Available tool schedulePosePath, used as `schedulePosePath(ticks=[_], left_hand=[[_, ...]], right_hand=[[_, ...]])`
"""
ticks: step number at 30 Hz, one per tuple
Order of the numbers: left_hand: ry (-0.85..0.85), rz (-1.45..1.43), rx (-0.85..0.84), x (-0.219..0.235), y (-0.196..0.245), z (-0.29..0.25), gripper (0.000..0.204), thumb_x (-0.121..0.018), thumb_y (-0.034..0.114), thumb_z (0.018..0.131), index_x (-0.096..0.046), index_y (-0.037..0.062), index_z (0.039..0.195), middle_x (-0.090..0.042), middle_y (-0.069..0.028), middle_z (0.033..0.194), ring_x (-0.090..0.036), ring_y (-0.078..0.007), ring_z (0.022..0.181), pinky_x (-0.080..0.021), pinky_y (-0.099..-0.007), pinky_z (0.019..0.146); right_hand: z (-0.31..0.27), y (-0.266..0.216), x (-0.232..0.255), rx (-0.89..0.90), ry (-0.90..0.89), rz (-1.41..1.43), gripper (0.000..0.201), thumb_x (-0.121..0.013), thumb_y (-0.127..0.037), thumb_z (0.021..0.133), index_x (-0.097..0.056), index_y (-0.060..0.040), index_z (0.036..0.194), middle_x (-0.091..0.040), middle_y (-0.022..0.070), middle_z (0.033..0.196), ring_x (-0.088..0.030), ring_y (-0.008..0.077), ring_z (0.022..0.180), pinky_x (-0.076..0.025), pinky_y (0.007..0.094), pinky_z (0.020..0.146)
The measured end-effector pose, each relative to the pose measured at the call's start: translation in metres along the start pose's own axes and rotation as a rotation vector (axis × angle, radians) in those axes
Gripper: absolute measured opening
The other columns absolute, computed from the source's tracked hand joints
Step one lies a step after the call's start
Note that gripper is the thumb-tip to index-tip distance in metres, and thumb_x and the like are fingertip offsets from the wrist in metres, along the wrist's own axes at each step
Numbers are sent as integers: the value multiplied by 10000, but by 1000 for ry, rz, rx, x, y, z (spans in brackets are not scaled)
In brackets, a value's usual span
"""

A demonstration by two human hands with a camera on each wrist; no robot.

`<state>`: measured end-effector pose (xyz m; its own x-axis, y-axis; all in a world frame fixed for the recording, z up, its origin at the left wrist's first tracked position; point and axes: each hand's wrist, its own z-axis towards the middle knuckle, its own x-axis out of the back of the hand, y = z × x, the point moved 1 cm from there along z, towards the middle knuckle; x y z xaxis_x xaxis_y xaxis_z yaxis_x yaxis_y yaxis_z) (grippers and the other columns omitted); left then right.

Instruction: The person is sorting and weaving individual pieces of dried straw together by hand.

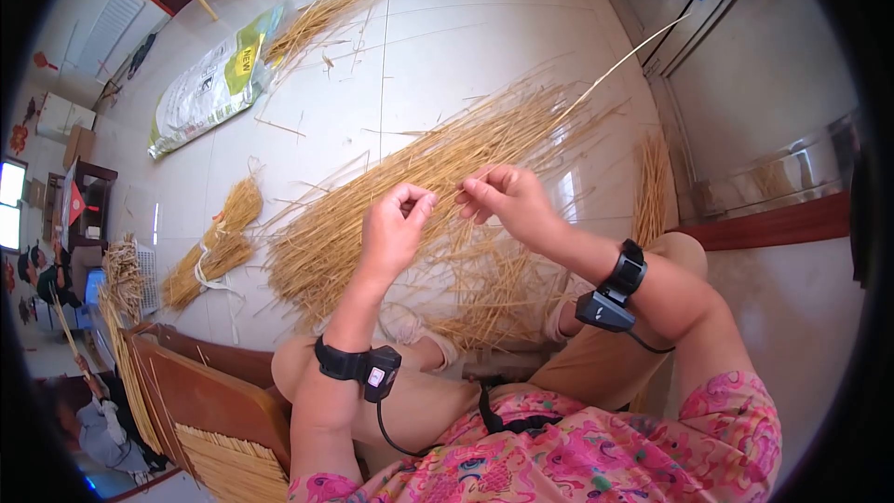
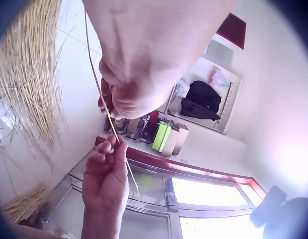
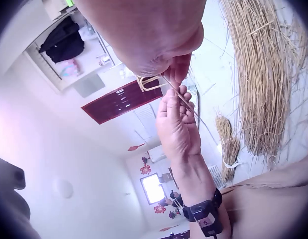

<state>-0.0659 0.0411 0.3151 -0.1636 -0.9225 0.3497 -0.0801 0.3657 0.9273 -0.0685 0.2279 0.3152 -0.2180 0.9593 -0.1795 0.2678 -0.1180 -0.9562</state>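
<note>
Both hands are raised over the straw pile [image 1: 419, 168], a short gap between them. My left hand [image 1: 395, 225] pinches a thin straw stalk [image 2: 90, 59] between thumb and curled fingers. On the same stalk, the thumb and fingertips of my right hand [image 1: 510, 202] close from the other side. The left wrist view shows the stalk running past both hands, its thin end bent beyond the right one. Seen from the right wrist, the stalk [image 3: 168, 81] crosses the left fingers and sticks out past them. Beneath the hands, the pile spreads loosely across the tiled floor.
A tied straw bundle [image 1: 216, 240] lies left of the pile. Farther back, more straw [image 1: 321, 23] pokes out of a plastic sack [image 1: 209, 84]. A wooden board [image 1: 209, 373] stands by the left leg. Glass doors [image 1: 754, 65] line the right, with straw [image 1: 651, 188] leaning there.
</note>
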Motion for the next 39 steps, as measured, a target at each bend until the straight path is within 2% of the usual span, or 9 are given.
schedulePosePath(ticks=[8, 11, 14, 17, 20, 24, 30, 33, 39], left_hand=[[378, 655, -58, 52, -9, 5, 134, -601, 146, 858, -590, 16, 824, -638, -123, 738, -602, -219, 630, -466, -321, 595], [298, 524, 93, 81, -9, 0, 135, -613, 155, 853, -601, 21, 841, -644, -116, 765, -610, -213, 663, -474, -324, 620], [-229, 197, 133, 87, -7, -10, 112, -617, 93, 841, -621, 6, 911, -645, -80, 801, -578, -135, 699, -475, -284, 651], [-501, 138, -85, 46, 20, -24, 197, -627, 92, 827, -628, 11, 1006, -633, -80, 905, -576, -131, 790, -474, -261, 707], [-284, 313, -140, 19, 27, -15, 280, -650, 106, 807, -616, 16, 1070, -623, -92, 972, -582, -142, 863, -469, -254, 748], [48, 302, -511, -12, 25, -2, 357, -659, 140, 804, -565, 66, 1141, -573, -81, 985, -558, -196, 866, -469, -311, 745], [118, 483, -544, -23, 26, -5, 329, -641, 154, 820, -553, 55, 1122, -507, -96, 916, -514, -219, 791, -451, -342, 708], [186, 322, -540, -19, 30, -2, 335, -648, 158, 815, -572, 50, 1122, -533, -103, 961, -533, -219, 841, -455, -340, 732], [46, 282, -722, -28, 42, 1, 307, -665, 144, 795, -645, 62, 1090, -612, -92, 1017, -567, -219, 901, -460, -328, 763]], right_hand=[[5, -49, 42, 143, 137, -47, 196, -468, -173, 963, -562, -6, 925, -645, 91, 870, -624, 121, 724, -492, 231, 599], [5, -65, 62, 200, 241, -2, 206, -443, -183, 972, -535, -6, 925, -641, 95, 873, -620, 123, 718, -492, 233, 608], [6, -70, 75, 251, 318, -35, 199, -432, -186, 976, -518, -15, 923, -638, 96, 881, -620, 125, 723, -489, 229, 605], [8, -67, 75, 258, 326, -84, 200, -444, -189, 974, -536, -19, 923, -639, 96, 881, -626, 128, 744, -492, 230, 611], [8, -57, 58, 204, 265, -71, 185, -465, -164, 964, -554, -6, 937, -643, 103, 876, -635, 139, 755, -510, 238, 634], [4, -32, 30, 137, 101, 102, 174, -506, -129, 942, -592, 19, 975, -647, 107, 871, -640, 143, 759, -531, 251, 668], [1, -14, 13, 96, 20, 29, 180, -541, -104, 921, -610, 51, 980, -641, 81, 803, -624, 111, 687, -532, 234, 619], [2, -1, 9, 68, -24, 50, 179, -553, -115, 917, -635, 43, 938, -651, 70, 764, -617, 98, 666, -526, 229, 603], [-8, 25, -11, 19, -143, -154, 118, -577, -68, 867, -652, 20, 844, -659, 83, 724, -621, 121, 643, -516, 249, 581]])
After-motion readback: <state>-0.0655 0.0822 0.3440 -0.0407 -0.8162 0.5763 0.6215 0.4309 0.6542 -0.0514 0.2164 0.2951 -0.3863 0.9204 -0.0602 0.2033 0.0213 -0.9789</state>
